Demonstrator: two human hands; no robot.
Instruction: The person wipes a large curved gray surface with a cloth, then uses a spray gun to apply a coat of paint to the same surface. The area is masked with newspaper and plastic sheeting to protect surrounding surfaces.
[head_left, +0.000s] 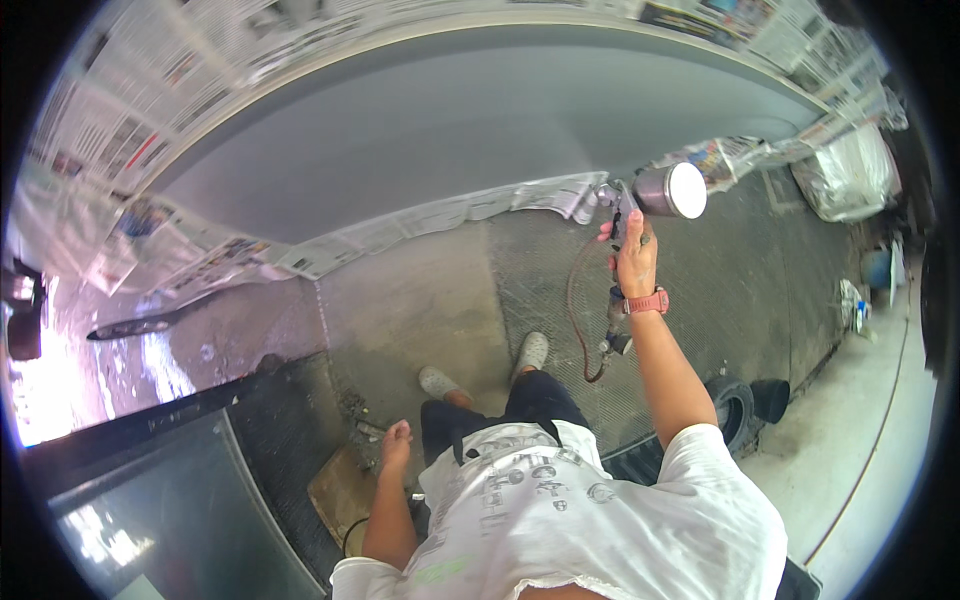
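My right hand (634, 258) is raised and shut on the grip of a spray gun (622, 205). The gun carries a silver cup with a white lid (672, 190) and points toward a large grey panel (440, 130). A dark red hose (578, 310) hangs from the gun's base in a loop. A pink watch sits on my right wrist. My left hand (396, 445) hangs low at my side with loosely curled fingers and holds nothing. My feet in grey shoes (533, 350) stand on the floor below the panel.
Newspaper masking (330, 250) borders the grey panel along its lower and upper edges. A tyre (735, 410) lies on the floor at my right. A plastic-wrapped bundle (850, 170) sits at far right. A dark glass pane (170, 510) is at lower left, and a cardboard piece (340, 490) lies beside it.
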